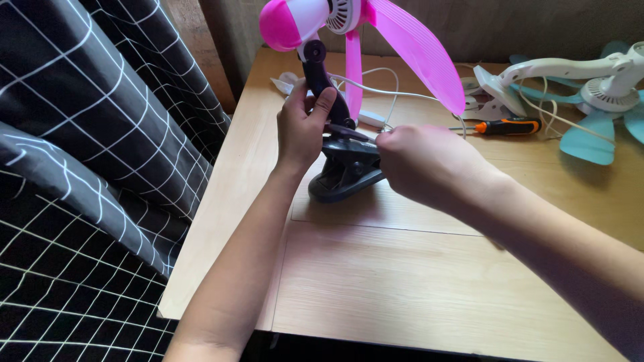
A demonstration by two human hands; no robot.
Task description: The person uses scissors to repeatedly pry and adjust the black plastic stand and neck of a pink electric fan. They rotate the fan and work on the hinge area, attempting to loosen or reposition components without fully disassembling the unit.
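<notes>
Your left hand [303, 127] sits just above the middle of the frame, fingers wrapped around the dark neck [320, 80] of the pink clip fan [349, 40], with the thumb up along the stem and the fingertips pressed near the top of the dark clamp base [345, 171]. Your right hand [426, 164] comes in from the lower right and is closed in a loose fist right against the right side of that clamp base; its fingertips are turned away from the camera, so you cannot tell whether they pinch anything small there.

The fan stands upright at the centre top of the frame. Its pink motor housing [282, 23] is at the upper edge and two pink blades hang from the hub, one [353, 74] pointing straight down behind your left hand and a longer one [419, 50] sweeping down to the right. The clamp base rests on the light wooden desk [416, 288], just above a seam between two boards.

A white cord [396, 94] loops behind the fan. To the right of the fan, an orange-and-black screwdriver [508, 126] lies flat on the desk, well apart from your right hand. In the upper right corner lies a second clip fan [604, 87], white with teal blades, on its side. Dark bedding with a white grid pattern [87, 154] fills the left side of the frame, beside the desk's left edge.
</notes>
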